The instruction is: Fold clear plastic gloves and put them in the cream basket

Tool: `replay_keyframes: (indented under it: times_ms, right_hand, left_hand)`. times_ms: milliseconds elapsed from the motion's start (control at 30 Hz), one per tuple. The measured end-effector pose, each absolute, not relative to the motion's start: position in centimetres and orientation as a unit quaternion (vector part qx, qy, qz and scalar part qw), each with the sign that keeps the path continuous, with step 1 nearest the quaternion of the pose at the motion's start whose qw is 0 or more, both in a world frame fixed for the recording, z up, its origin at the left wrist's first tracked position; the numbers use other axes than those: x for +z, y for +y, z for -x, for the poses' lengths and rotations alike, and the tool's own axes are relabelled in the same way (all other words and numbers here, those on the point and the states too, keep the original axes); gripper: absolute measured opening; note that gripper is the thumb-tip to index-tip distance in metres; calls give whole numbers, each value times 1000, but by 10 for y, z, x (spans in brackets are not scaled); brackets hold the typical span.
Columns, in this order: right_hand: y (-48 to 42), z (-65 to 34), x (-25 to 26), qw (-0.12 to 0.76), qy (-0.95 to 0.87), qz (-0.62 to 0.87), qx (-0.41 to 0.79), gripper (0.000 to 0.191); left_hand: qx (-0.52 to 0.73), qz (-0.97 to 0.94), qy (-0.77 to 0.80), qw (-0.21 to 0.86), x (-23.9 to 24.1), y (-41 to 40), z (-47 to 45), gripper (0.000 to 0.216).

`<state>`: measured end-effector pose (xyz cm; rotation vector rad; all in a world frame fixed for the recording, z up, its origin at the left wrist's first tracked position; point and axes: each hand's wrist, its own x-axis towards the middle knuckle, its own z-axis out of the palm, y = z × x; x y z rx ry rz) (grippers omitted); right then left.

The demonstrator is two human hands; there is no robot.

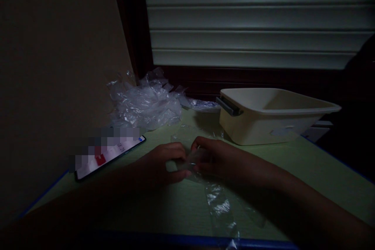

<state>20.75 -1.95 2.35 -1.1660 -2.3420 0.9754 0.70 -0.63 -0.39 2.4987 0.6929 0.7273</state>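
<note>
Green tabletop [295, 175], film [192, 158] between hands [166, 160] [219, 157]

This looks like a dim corner of a room in a home. A plain wall [58, 54] meets a slatted panel [252, 19] in a dark frame [130, 19]; a phone [117, 154] and tub [258, 127] share a green table [175, 211].

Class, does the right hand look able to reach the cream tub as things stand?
Probably yes: the tub stands just beyond the right hand with no solid object between, though that hand is busy with clear plastic.
</note>
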Motion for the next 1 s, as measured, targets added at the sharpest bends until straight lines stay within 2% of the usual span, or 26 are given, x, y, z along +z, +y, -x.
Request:
replay_keyframes:
  times_ms: [233, 400, 500, 633, 767, 1000]
  right_hand:
    - [-18, -205, 17, 173, -829, 429, 314, 27]
    - [-19, -204, 15, 173, -847, 464, 194, 39]
    - [-16, -204, 16, 192, -843, 494, 93, 35]
    - [-16, -201, 18, 206, -844, 484, 100, 16]
    - [-22, -191, 14, 154, -872, 454, 103, 13]
    - [-15, -193, 9, 49, -874, 483, -21, 18]
  left_hand:
    - [268, -885, 316, 211, -6, -7, -7, 25]
    - [239, -908, 294, 181, -6, -7, -7, 22]
    - [232, -911, 289, 181, -4, -8, -7, 15]
    - [221, -918, 277, 179, -2, -7, -7, 11]
    - [206, -933, 256, 144, -3, -3, -7, 15]
    - [188, -944, 246, 118, -4, -1, -8, 17]
